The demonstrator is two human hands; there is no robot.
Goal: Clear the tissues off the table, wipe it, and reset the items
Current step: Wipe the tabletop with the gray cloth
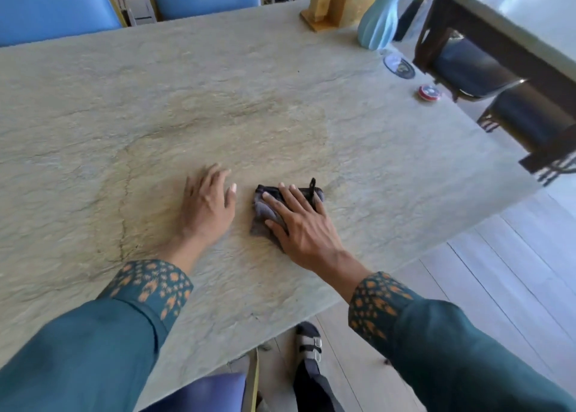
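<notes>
My right hand lies flat with straight fingers on a folded dark grey cloth, pressing it onto the beige stone table. My left hand rests palm down on the bare tabletop just left of the cloth, fingers spread, holding nothing. A darker damp patch shows on the stone beyond both hands. No tissues are in view.
At the far right corner stand a wooden holder and a pale blue vase. A dark round coaster and a small red round object lie near the right edge. Blue chairs stand behind the table, and dark chairs to the right.
</notes>
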